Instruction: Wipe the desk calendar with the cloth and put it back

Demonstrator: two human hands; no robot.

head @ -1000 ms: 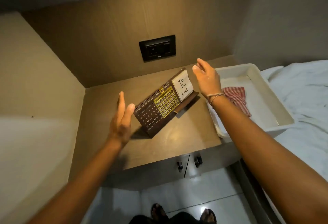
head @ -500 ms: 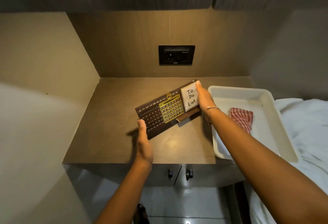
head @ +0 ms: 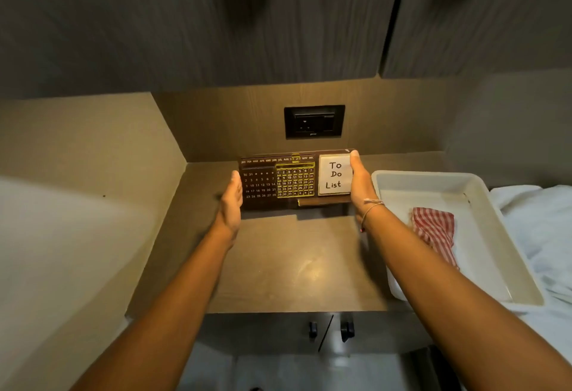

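Brown calendar [head: 278,181] clasped end to end, held upright over the worktop [head: 297,260].

Left hand [head: 232,202] and right hand [head: 359,186] each press an end, palms facing, likely to keep its face level and clear for wiping; the striped cloth [head: 433,229] lies untouched in the white tray [head: 483,267], just beside the right arm.

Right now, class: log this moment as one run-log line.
left hand: holds calendar left end | right hand: holds right end | cloth: in tray | wiping: not underway
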